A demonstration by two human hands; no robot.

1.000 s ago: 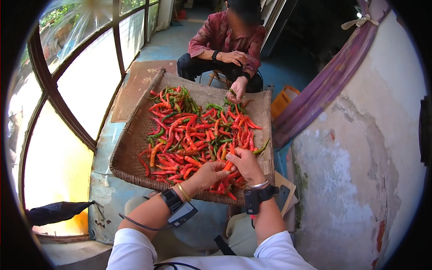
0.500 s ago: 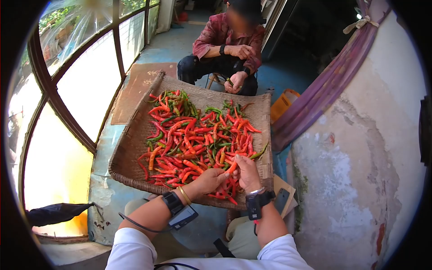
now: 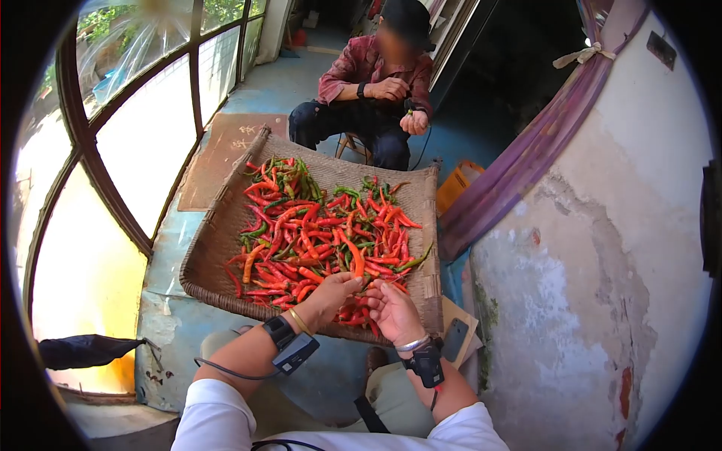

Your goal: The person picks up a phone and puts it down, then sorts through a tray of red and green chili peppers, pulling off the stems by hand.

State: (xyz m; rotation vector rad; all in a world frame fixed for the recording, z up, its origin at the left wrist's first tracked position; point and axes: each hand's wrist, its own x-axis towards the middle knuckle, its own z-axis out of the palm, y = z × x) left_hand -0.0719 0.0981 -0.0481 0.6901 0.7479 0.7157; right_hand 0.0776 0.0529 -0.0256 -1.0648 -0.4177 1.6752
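My left hand is closed at the near edge of a shallow woven basket, pinching a long red chili pepper by its near end. The pepper points away from me, over the pile of red, orange and green chilies. Close on the right is my right hand, its fingers curled together near the pepper's held end. Whatever lies between those fingertips is too small to make out. Some chilies at the basket's near edge are partly hidden beneath my hands.
Across the basket sits another person, hands raised. A phone lies on a board at the right. A purple curtain hangs by the worn wall; an orange crate stands behind the basket. Windows line the left.
The pepper between my hands has swung to point away, held in my left hand. My right hand has drawn slightly nearer to me and left. The other person's lower hand has risen.
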